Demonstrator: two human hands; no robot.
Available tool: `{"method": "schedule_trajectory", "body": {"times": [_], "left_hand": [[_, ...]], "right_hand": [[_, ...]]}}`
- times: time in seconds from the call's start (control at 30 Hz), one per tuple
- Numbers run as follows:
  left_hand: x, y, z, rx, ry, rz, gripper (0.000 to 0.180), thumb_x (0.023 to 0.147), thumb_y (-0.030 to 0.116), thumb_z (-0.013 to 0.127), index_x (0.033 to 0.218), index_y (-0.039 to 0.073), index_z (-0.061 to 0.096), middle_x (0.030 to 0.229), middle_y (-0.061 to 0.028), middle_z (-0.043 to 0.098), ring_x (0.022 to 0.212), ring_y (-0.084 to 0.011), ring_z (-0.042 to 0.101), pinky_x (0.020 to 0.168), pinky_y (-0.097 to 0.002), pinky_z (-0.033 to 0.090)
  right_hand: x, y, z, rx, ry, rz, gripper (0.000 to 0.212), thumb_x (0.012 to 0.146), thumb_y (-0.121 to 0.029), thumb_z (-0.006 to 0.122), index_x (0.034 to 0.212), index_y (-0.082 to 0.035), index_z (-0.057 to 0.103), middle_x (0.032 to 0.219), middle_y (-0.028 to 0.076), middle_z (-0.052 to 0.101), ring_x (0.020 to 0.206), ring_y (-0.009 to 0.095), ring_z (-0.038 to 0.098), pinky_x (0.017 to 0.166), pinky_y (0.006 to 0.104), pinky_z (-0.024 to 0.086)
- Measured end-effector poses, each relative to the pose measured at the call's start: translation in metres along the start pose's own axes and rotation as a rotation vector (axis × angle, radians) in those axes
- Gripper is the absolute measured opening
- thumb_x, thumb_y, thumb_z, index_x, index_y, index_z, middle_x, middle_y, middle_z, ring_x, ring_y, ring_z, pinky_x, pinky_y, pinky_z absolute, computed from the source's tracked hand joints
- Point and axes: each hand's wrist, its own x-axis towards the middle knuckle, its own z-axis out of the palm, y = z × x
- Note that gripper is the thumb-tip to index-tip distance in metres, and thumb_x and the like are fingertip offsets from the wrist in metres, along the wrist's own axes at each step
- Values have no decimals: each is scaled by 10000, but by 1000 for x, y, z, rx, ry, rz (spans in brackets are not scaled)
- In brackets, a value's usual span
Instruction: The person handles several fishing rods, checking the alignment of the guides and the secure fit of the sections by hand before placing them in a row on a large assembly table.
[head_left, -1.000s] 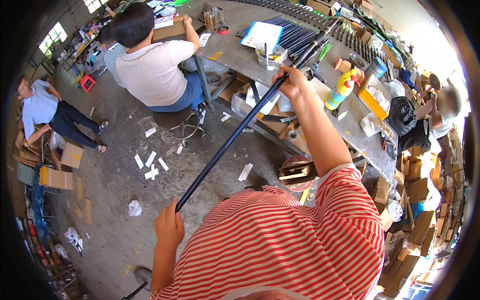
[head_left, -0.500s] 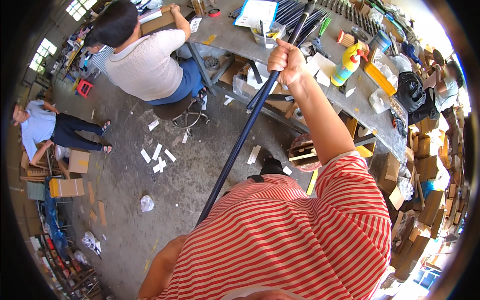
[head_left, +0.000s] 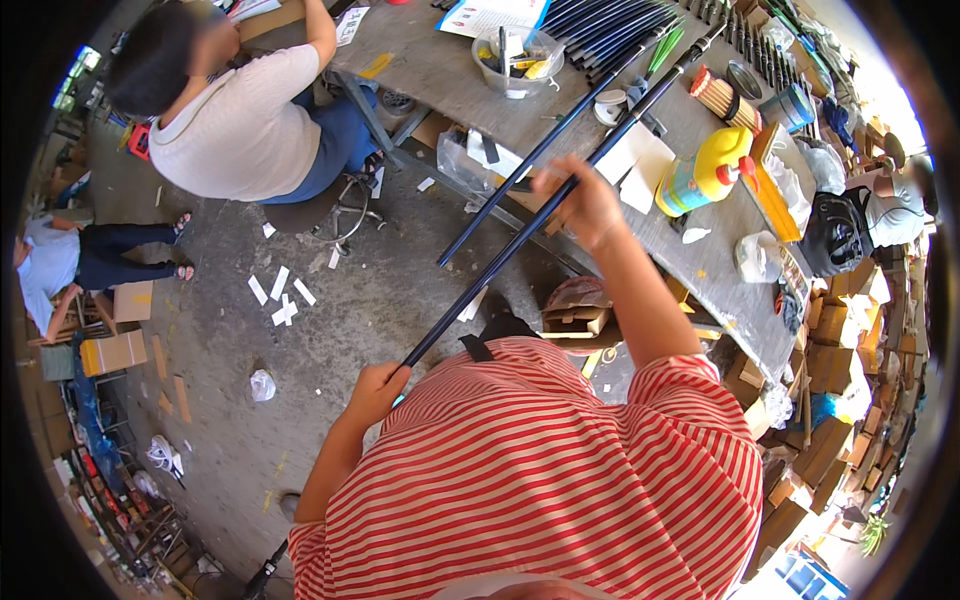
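Observation:
A long dark blue rod (head_left: 500, 262) runs slantwise from beside my waist up over the table, with a metallic fitting at its far end. My left hand (head_left: 378, 392) is closed around its lower part. My right hand (head_left: 585, 205) is at the rod farther up, its fingers loosened and apart, partly blurred by motion. Just left of it, a second dark rod (head_left: 485, 208) lies over the table edge with its near end sticking out. More dark rods (head_left: 610, 35) lie bunched at the back of the table.
On the grey table (head_left: 420, 65) stand a plastic tub of tools (head_left: 518, 62), a yellow bottle (head_left: 705, 172), a bundle of sticks (head_left: 725, 100) and a yellow tray (head_left: 775, 185). A seated person (head_left: 240, 130) works at left; another person (head_left: 50, 262) is beyond. Cardboard boxes (head_left: 835, 360) are piled at right.
My right hand has loosened from its grip and come lower. My left hand has come into view, gripping the rod's lower part. The view has shifted, and the second rod shows more plainly.

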Motion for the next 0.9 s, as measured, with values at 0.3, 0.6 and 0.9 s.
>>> {"method": "schedule_trajectory", "body": {"times": [0.3, 0.6, 0.9], "left_hand": [[145, 23, 59, -354, 142, -64, 406, 868, 371, 490, 683, 19, 575, 479, -8, 472, 371, -49, 339, 368, -203, 249], [185, 5, 65, 141, 811, 65, 335, 866, 307, 503, 950, -18, 510, 717, -77, 573, 662, -162, 551, 579, -279, 425], [185, 36, 23, -432, 12, -249, 299, 891, 242, 437, 1009, -14, 538, 808, -88, 587, 585, -171, 590, 496, -290, 500]], "right_hand": [[74, 17, -56, -308, -163, 131, 150, 792, -23, 571, 901, -25, 468, 838, 114, 601, 805, 211, 611, 694, 319, 516], [123, 21, -81, -246, -120, 131, 152, 774, -8, 584, 877, -17, 473, 810, 117, 597, 765, 222, 619, 680, 336, 532], [135, 17, -73, -505, 12, 27, 213, 716, -48, 657, 864, 30, 525, 766, 106, 585, 666, 191, 604, 588, 301, 543]]}}
